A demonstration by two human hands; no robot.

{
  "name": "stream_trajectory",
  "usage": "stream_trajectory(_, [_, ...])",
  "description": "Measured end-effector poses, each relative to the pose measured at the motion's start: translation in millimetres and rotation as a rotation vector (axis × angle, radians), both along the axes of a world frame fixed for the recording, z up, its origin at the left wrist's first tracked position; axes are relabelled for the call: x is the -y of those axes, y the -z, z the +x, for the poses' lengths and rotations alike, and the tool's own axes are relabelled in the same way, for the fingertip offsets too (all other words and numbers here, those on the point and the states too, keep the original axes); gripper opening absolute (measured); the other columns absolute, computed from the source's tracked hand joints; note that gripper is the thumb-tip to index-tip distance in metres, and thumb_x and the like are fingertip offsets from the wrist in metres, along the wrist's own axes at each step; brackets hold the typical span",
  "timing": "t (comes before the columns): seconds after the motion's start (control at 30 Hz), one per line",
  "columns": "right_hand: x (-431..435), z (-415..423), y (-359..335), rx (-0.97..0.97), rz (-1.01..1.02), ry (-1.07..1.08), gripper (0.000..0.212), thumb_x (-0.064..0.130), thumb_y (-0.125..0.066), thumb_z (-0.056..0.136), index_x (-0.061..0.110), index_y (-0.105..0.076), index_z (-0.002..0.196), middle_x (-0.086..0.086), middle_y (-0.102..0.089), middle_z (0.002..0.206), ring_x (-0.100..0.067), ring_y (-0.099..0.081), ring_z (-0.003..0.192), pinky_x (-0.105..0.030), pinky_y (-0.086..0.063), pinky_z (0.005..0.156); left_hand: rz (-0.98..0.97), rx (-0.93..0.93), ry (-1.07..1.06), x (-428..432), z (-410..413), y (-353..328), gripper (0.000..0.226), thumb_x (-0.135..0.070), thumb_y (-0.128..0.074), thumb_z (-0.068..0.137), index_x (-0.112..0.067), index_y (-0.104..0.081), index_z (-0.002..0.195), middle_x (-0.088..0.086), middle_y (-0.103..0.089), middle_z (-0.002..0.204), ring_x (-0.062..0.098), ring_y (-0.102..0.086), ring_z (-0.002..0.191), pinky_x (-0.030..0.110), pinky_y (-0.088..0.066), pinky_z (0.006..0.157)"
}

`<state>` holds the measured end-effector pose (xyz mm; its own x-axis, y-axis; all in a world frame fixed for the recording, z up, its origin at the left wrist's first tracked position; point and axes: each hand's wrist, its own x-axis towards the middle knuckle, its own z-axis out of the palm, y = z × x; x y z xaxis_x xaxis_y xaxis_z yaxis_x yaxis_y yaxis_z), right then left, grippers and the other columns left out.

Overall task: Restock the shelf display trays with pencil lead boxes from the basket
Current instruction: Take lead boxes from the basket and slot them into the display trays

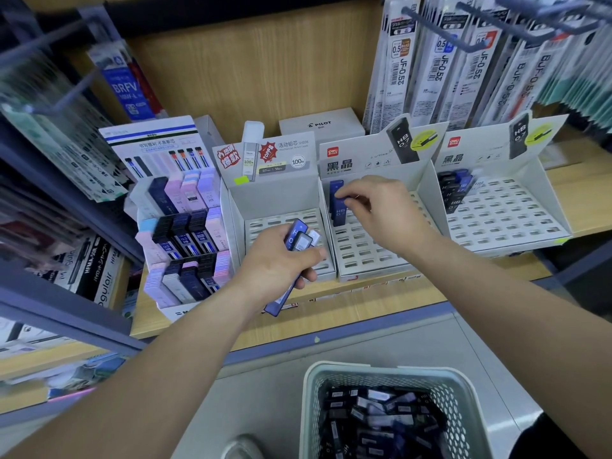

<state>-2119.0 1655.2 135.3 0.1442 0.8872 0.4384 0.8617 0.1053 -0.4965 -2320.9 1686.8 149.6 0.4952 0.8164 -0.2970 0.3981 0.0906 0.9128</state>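
Note:
My left hand (276, 260) is shut on a bundle of several blue and dark pencil lead boxes (299, 238), held over the front of the left white display tray (261, 223). My right hand (381, 210) pinches a blue lead box (338, 212) standing in the back left slots of the middle tray (371, 253), beside another blue box. The right tray (506, 217) has a few dark and blue boxes at its back left corner. A grey-green mesh basket (453, 389) full of lead boxes sits at the bottom.
A tiered display of pastel and dark lead cases (185, 240) stands left of the trays. Refill packs hang on hooks (463, 61) above. A white Pilot box (323, 127) sits behind. The wooden shelf edge (331, 316) runs in front.

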Motion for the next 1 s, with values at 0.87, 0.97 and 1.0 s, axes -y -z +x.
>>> stream_trajectory(0.87, [22.1,2.6,-42.0,-0.844,-0.05,0.039,0.011,0.006,-0.06,0.097,0.016,-0.064,0.095,-0.006,-0.072,0.086,-0.015,-0.072,0.075,-0.029,-0.059,0.069,-0.012,0.012,0.088,4.1,3.1,-0.8,0.016,-0.009,-0.074,0.086,-0.01,-0.066,0.101,0.023,-0.072,0.098,0.018,-0.054,0.052,0.029,-0.044,0.048])
stream_trajectory(0.97, [24.6,19.6,-39.9,-0.628,0.001,0.146,0.012,0.011,-0.064,0.096,0.022,-0.067,0.099,0.001,-0.071,0.084,-0.012,-0.071,0.074,-0.031,-0.059,0.068,-0.013,0.012,0.069,3.8,4.1,-0.1,0.015,-0.007,-0.073,0.086,-0.014,-0.066,0.098,0.019,-0.074,0.097,0.016,-0.054,0.051,0.029,-0.044,0.049])
stream_trajectory(1.0, [24.2,24.9,-37.2,-0.58,0.001,0.174,0.013,0.012,-0.065,0.095,0.024,-0.067,0.099,0.003,-0.071,0.083,-0.012,-0.071,0.074,-0.031,-0.059,0.071,-0.013,0.011,0.064,3.9,4.6,0.1,0.016,-0.007,-0.073,0.087,-0.015,-0.066,0.099,0.019,-0.074,0.098,0.016,-0.055,0.051,0.03,-0.045,0.048])
